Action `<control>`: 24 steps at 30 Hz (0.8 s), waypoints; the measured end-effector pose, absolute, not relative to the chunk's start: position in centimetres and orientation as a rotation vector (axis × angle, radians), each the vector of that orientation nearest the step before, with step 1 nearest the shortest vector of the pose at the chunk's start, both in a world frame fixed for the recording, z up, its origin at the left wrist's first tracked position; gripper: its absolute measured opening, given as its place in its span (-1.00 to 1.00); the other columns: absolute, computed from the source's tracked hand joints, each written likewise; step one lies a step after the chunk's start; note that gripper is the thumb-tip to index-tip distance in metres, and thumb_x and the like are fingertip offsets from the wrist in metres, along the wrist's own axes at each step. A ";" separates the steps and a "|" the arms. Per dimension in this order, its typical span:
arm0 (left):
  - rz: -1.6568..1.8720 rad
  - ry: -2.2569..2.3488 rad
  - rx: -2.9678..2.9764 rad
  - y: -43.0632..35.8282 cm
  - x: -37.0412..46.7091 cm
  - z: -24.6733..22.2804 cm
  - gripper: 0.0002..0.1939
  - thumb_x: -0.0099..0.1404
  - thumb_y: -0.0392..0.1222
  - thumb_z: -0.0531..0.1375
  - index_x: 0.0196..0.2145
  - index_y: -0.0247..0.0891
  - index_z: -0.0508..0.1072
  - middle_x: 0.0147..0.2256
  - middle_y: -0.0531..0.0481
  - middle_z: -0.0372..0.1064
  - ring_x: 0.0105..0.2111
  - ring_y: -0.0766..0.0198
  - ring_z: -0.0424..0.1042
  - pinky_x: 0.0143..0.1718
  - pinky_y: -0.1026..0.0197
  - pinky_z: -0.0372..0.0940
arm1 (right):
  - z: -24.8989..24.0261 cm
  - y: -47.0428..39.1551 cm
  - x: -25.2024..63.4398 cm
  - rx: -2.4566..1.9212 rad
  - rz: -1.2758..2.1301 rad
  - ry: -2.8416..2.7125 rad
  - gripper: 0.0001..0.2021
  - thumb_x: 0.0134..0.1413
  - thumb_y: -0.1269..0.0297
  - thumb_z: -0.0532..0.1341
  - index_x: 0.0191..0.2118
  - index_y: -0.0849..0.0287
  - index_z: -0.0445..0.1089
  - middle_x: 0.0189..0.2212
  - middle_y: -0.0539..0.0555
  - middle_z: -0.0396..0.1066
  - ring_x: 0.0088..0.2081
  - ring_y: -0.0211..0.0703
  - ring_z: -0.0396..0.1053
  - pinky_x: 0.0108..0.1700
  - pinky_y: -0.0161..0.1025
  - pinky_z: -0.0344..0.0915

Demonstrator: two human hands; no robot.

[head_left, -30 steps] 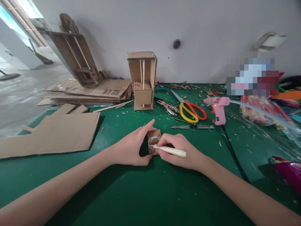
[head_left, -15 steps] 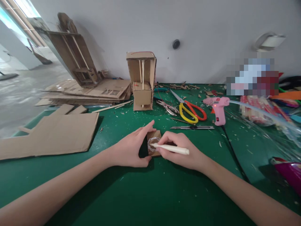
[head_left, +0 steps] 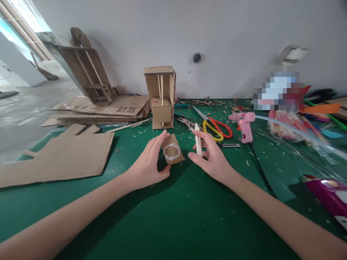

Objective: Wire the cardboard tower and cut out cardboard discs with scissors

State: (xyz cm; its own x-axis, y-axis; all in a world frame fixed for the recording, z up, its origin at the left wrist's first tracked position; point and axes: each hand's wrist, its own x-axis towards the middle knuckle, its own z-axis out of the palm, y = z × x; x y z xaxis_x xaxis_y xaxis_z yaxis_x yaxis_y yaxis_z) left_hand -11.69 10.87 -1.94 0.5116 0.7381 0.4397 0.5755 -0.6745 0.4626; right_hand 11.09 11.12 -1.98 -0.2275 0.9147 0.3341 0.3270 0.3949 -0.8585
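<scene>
Between thumb and fingers, my left hand [head_left: 151, 160] holds a small cardboard piece [head_left: 172, 151] by its left edge, tilted up a little. A white ring of glue or paint shows on its face. My right hand [head_left: 214, 155] grips a white pen-like tube [head_left: 198, 141], upright, just right of the cardboard and not touching it. Behind them stands a cardboard box model [head_left: 162, 115] with light sticks inside. Scissors [head_left: 214, 128] with yellow and red handles lie beyond my right hand, with a utility knife [head_left: 230, 145] partly behind its fingers.
A pink glue gun [head_left: 246, 126] stands at the right, its cable running toward me. Flat cardboard [head_left: 84, 155] and stacked sheets [head_left: 108, 110] lie left, near a tall cardboard frame [head_left: 81, 68]. A purple object [head_left: 328, 195] sits at the right edge.
The tube has come off the cardboard, moved right and turned upright in my right hand. My left hand has raised and tilted the cardboard piece. The view has shifted slightly.
</scene>
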 end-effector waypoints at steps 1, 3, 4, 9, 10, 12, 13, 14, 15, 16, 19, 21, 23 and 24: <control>0.932 1.124 2.509 10.9 -11.7 -1.9 -0.04 0.11 -0.31 0.18 0.31 -0.17 -0.32 0.23 -0.22 -0.01 0.23 -0.01 0.01 0.22 -0.13 0.02 | -1.9 11.1 11.3 -1.103 0.785 -1.822 -0.50 0.08 0.25 0.19 0.15 0.05 0.10 -0.07 0.17 0.14 -0.17 -0.08 0.29 -0.43 -0.24 0.36; 0.969 1.151 2.484 10.9 -11.7 -1.8 -0.06 0.11 -0.30 0.19 0.31 -0.17 -0.27 0.23 -0.23 -0.02 0.22 -0.03 0.00 0.22 -0.14 0.03 | -1.5 11.1 11.7 -1.135 0.641 -1.983 -0.54 0.13 0.31 0.11 0.17 0.07 0.13 -0.05 0.18 0.12 -0.22 -0.10 0.31 -0.41 -0.21 0.36; 0.987 1.158 2.452 10.9 -11.7 -1.7 -0.07 0.11 -0.29 0.20 0.30 -0.17 -0.24 0.22 -0.23 -0.03 0.22 -0.04 0.01 0.21 -0.13 0.04 | -1.2 11.2 11.9 -1.155 0.553 -2.081 -0.55 0.14 0.34 0.08 0.17 0.09 0.15 -0.05 0.19 0.13 -0.25 -0.12 0.32 -0.36 -0.18 0.36; 1.172 1.081 2.217 11.2 -12.1 -1.9 -0.12 0.10 -0.31 0.22 0.28 -0.10 -0.11 0.18 -0.20 -0.04 0.17 -0.05 0.08 0.13 -0.10 0.17 | 0.4 12.2 11.3 -1.277 0.252 -2.532 -0.50 0.14 0.39 0.00 0.22 0.23 0.14 -0.02 0.27 0.18 -0.37 -0.13 0.33 -0.34 -0.09 0.35; 1.223 1.051 2.148 11.4 -12.2 -2.0 -0.14 0.09 -0.32 0.22 0.28 -0.06 -0.08 0.17 -0.18 -0.07 0.15 -0.04 0.11 0.11 -0.09 0.21 | 0.6 12.6 11.0 -1.283 0.227 -2.589 -0.48 0.14 0.39 0.00 0.24 0.25 0.11 -0.01 0.29 0.18 -0.36 -0.09 0.35 -0.37 -0.10 0.35; 1.290 0.997 1.981 11.6 -12.3 -2.3 -0.15 0.09 -0.32 0.23 0.26 0.00 -0.04 0.17 -0.15 -0.15 0.08 0.01 0.21 0.04 -0.03 0.29 | 0.8 13.5 10.3 -1.263 0.207 -2.668 -0.42 0.13 0.36 0.01 0.29 0.24 0.01 0.05 0.33 0.16 -0.24 0.04 0.37 -0.37 -0.10 0.36; 1.302 0.979 1.895 11.8 -12.3 -2.5 -0.16 0.10 -0.32 0.23 0.26 0.03 -0.04 0.18 -0.14 -0.18 0.03 0.06 0.27 0.00 0.00 0.33 | 0.8 14.0 10.0 -1.247 0.208 -2.693 -0.38 0.13 0.35 0.03 0.32 0.23 -0.05 0.09 0.34 0.14 -0.14 0.11 0.35 -0.34 -0.09 0.37; 1.304 0.967 1.816 11.9 -12.3 -2.6 -0.16 0.10 -0.32 0.23 0.25 0.06 -0.04 0.18 -0.13 -0.21 -0.03 0.12 0.33 -0.05 0.03 0.36 | 0.9 14.4 9.9 -1.227 0.210 -2.713 -0.34 0.12 0.34 0.04 0.34 0.21 -0.12 0.14 0.34 0.10 -0.03 0.18 0.30 -0.28 -0.06 0.38; 1.299 0.962 1.751 12.0 -12.3 -2.8 -0.15 0.10 -0.32 0.23 0.26 0.08 -0.05 0.19 -0.13 -0.22 -0.09 0.18 0.37 -0.09 0.06 0.38 | 0.9 14.6 9.8 -1.210 0.200 -2.719 -0.32 0.12 0.33 0.04 0.35 0.20 -0.16 0.17 0.34 0.07 0.05 0.22 0.23 -0.20 -0.03 0.38; 1.292 0.966 1.701 12.1 -12.3 -2.9 -0.13 0.10 -0.32 0.24 0.26 0.10 -0.07 0.19 -0.13 -0.22 -0.15 0.23 0.40 -0.14 0.09 0.40 | 1.0 14.8 9.8 -1.199 0.176 -2.707 -0.32 0.13 0.33 0.04 0.35 0.20 -0.18 0.19 0.33 0.05 0.12 0.23 0.16 -0.11 0.00 0.35; 1.269 0.993 1.655 12.3 -12.4 -3.0 -0.08 0.10 -0.35 0.23 0.27 0.15 -0.14 0.21 -0.15 -0.22 -0.25 0.33 0.43 -0.28 0.20 0.42 | 1.4 14.7 10.6 -1.223 0.076 -2.580 -0.40 0.19 0.29 -0.02 0.33 0.25 -0.10 0.19 0.29 0.10 0.17 0.19 0.09 0.08 0.06 0.22; 1.246 1.030 1.705 12.4 -12.4 -3.0 -0.07 0.10 -0.37 0.22 0.28 0.17 -0.15 0.23 -0.15 -0.27 -0.26 0.33 0.43 -0.35 0.25 0.41 | 1.7 14.7 11.7 -1.319 0.040 -2.491 -0.48 0.23 0.24 -0.06 0.28 0.28 0.03 0.14 0.29 0.20 0.15 0.16 0.14 0.10 0.07 0.19; 1.203 1.084 1.776 12.3 -12.4 -2.9 -0.08 0.11 -0.38 0.21 0.28 0.17 -0.13 0.25 -0.15 -0.32 -0.25 0.33 0.42 -0.36 0.26 0.41 | 1.8 15.1 13.1 -1.489 0.016 -2.459 -0.55 0.26 0.22 -0.09 0.16 0.32 0.20 0.04 0.31 0.30 0.09 0.17 0.21 0.07 0.06 0.21; 1.179 1.110 1.807 12.3 -12.4 -2.8 -0.09 0.11 -0.38 0.20 0.28 0.16 -0.12 0.25 -0.15 -0.32 -0.25 0.33 0.42 -0.35 0.25 0.41 | 1.8 15.5 13.8 -1.582 -0.006 -2.470 -0.58 0.25 0.23 -0.08 0.08 0.34 0.28 -0.01 0.32 0.34 0.05 0.17 0.24 0.05 0.06 0.21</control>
State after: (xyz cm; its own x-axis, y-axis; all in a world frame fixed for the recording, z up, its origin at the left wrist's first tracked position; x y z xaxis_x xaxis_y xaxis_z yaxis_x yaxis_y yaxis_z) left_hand -12.41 12.34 -2.82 0.2178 0.9166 0.3351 0.2794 -0.3876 0.8785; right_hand 13.85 15.53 1.78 -0.4029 0.8981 0.1762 0.8989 0.4245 -0.1083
